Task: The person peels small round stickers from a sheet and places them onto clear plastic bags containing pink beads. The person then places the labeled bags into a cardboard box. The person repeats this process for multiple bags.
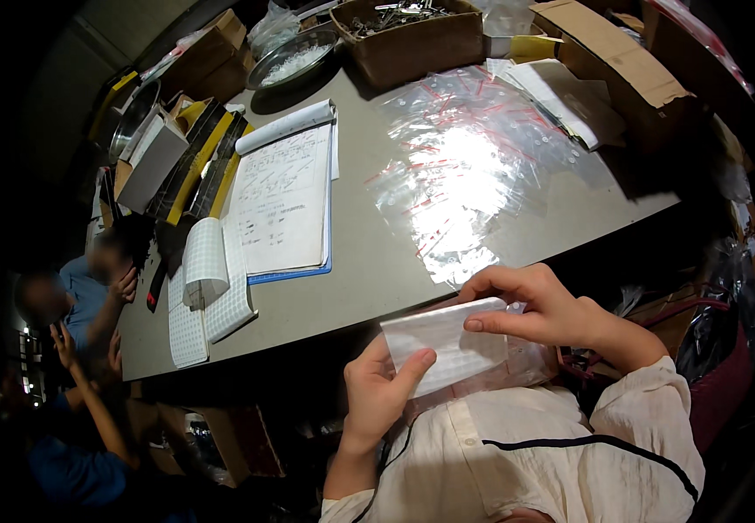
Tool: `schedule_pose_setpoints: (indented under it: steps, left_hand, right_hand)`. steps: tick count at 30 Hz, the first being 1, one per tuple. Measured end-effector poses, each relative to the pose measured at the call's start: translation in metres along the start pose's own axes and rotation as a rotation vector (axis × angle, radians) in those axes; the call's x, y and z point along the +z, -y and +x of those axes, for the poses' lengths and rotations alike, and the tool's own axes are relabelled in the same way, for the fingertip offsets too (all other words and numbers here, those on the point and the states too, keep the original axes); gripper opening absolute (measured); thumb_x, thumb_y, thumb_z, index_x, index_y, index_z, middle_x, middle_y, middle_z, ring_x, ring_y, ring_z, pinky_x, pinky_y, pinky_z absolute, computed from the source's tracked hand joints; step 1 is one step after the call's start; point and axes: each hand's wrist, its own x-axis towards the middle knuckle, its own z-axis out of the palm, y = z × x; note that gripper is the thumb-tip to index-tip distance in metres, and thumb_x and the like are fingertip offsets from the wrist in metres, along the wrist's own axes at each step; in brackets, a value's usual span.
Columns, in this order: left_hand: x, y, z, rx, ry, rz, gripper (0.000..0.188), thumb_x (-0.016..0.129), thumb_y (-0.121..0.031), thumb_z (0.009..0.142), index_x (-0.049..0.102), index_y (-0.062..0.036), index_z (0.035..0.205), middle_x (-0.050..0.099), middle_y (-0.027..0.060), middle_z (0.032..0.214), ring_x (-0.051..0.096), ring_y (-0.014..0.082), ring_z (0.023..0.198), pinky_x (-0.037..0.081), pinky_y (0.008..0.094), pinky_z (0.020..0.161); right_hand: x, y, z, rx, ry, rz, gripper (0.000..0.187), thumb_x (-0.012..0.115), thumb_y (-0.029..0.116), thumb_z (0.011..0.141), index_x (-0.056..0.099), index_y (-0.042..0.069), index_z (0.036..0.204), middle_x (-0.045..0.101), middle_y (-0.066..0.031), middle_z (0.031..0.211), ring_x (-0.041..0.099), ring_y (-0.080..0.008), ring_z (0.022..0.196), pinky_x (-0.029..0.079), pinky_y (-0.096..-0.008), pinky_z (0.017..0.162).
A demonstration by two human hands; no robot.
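1. Left hand (376, 388): partly closed, thumb over left part of white, rectangular, flexible sheet (452, 344).
2. Right hand (543, 305): curled, pinching sheet's upper right.
3. Sheet: between cream fabric shirt (473, 462) and grey, flat tabletop (356, 227).

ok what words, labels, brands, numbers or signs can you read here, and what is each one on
Nothing I can quote reliably.
Paper pad on the table: dark lines of writing, too small and blurred.
Patterned sheets beside it: rows of tiny marks, too small.
White flat piece held in the left hand and right hand: no readable text.
Clear plastic bags: red strips and glare, no readable words.
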Motion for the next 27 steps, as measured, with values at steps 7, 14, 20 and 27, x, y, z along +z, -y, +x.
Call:
schedule_pose_setpoints:
  steps: [7,14,20,27]
  left_hand:
    - [-0.001,0.019,0.006,0.068,0.097,0.09,0.042,0.071,0.005,0.091,0.058,0.0063,0.131,0.068,0.0114,0.122,0.065,0.0147,0.109,0.052,0.0294,0.096]
    - [-0.005,-0.002,0.012,-0.036,0.137,-0.161,0.029,0.073,-0.006,0.094,0.067,0.007,0.12,0.072,0.0087,0.102,0.067,0.0136,0.092,0.053,0.0266,0.087]
    - [0.001,0.008,0.008,0.216,-0.045,0.212,0.017,0.073,0.0,0.093,0.074,0.0081,0.107,0.075,0.0068,0.092,0.066,0.009,0.08,0.052,0.0215,0.072]
    - [-0.004,0.017,0.011,0.237,-0.035,0.36,0.017,0.072,0.0,0.093,0.074,0.0079,0.108,0.074,0.0051,0.093,0.065,0.0075,0.081,0.05,0.0202,0.072]
  right_hand:
    - [0.003,-0.004,-0.007,-0.068,-0.032,-0.083,0.021,0.072,0.013,0.094,0.071,0.002,0.112,0.072,-0.0098,0.089,0.068,-0.0164,0.076,0.054,-0.0291,0.069]
    - [0.006,-0.008,-0.012,-0.077,0.016,-0.087,0.018,0.072,0.014,0.094,0.071,0.002,0.108,0.07,-0.0122,0.086,0.066,-0.0189,0.07,0.052,-0.0302,0.064]
    - [0.014,-0.012,-0.003,-0.321,-0.04,-0.397,0.014,0.073,0.006,0.092,0.068,0.001,0.104,0.068,-0.0113,0.094,0.065,-0.0272,0.08,0.051,-0.0352,0.073]
    - [0.021,-0.009,0.0,-0.532,-0.1,-0.759,0.025,0.077,0.003,0.078,0.067,0.003,0.1,0.065,-0.0096,0.098,0.062,-0.0289,0.089,0.05,-0.037,0.078]
